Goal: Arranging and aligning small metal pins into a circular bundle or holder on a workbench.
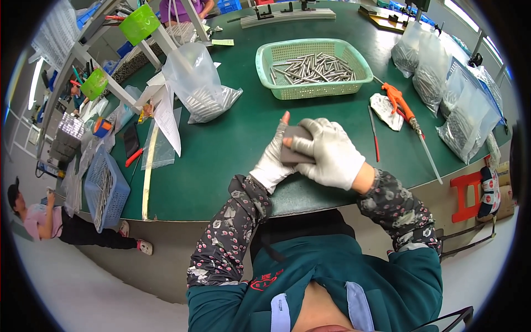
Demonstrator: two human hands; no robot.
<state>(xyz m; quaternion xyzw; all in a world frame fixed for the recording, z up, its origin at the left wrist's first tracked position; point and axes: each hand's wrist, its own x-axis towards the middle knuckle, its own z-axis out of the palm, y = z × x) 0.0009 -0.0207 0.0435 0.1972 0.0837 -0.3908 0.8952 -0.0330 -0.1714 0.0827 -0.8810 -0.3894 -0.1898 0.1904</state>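
Observation:
Both of my hands wear white gloves with some fingertips bare, and they meet over the near part of the green table. Between them is a grey-brown rectangular block [296, 157], like a sanding block. My left hand [272, 162] holds it from the left side, with the thumb pointing up. My right hand [333, 155] wraps over its top and right side, fingers closed on it. Whether a small part is pressed against the block is hidden by the gloves. Beyond my hands stands a light green plastic basket [315, 95] holding many thin metal pins [315, 68].
Right of my hands lie an orange air gun [396, 99], a white cloth [386, 112] and a red-handled thin tool [376, 135]. Bags of metal parts [430, 77] line the right edge. At left are another bag [202, 91], papers [166, 119] and a blue basket [119, 193]. Other people are nearby.

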